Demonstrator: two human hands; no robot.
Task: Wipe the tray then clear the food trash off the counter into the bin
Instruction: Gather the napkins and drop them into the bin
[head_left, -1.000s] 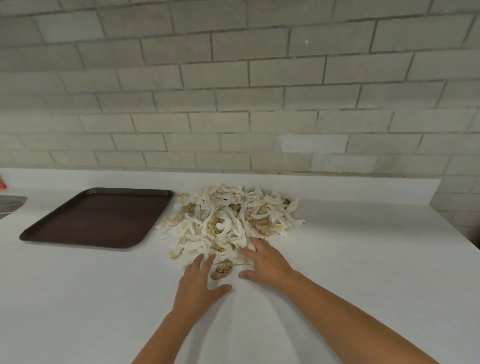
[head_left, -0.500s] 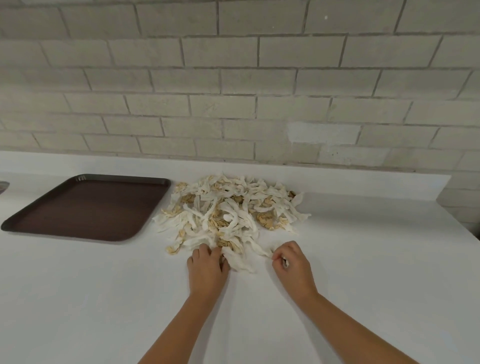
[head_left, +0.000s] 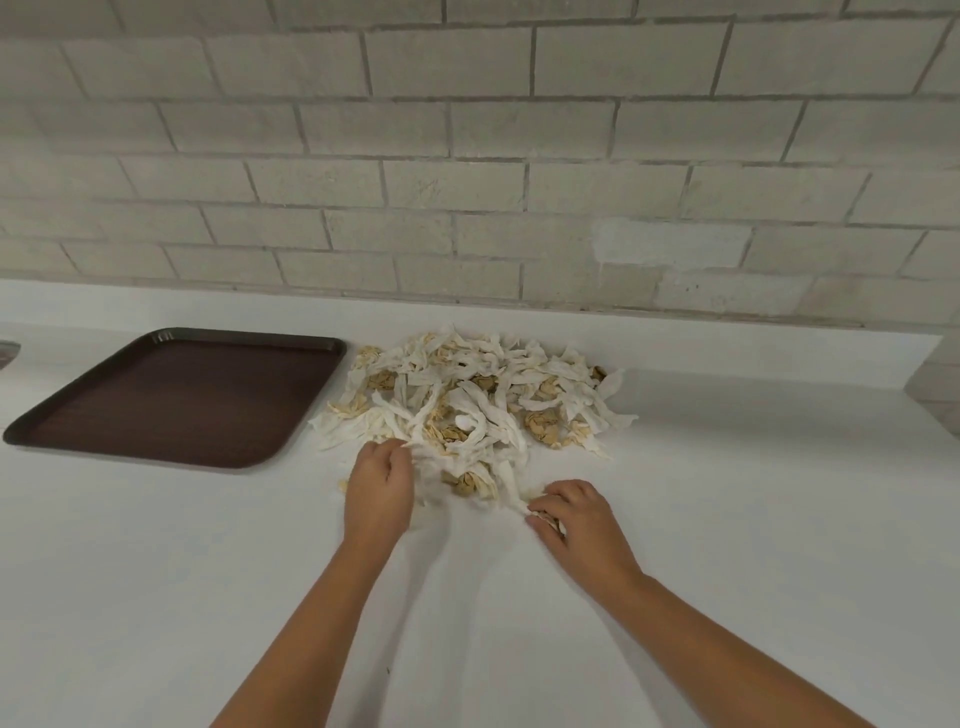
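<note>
A heap of food trash (head_left: 470, 400), white strips mixed with tan lumps, lies on the white counter (head_left: 727, 519) close to the wall. My left hand (head_left: 378, 491) sits at the heap's near left edge, fingers curled into the white strips. At the near right edge, my right hand (head_left: 579, 517) has its fingers curled round a few scraps. A dark brown tray (head_left: 171, 400) lies flat on the counter left of the heap, with nothing on it. No bin is in view.
A grey brick wall (head_left: 467, 182) rises behind a low white upstand at the counter's back. A small grey object (head_left: 8, 351) shows at the far left edge. The counter ends at the right near a wall corner (head_left: 935, 384).
Both hands went from lying flat at the heap's near edge to curling into it. The left hand shifted left, the right hand drew back with scraps. The camera tilted.
</note>
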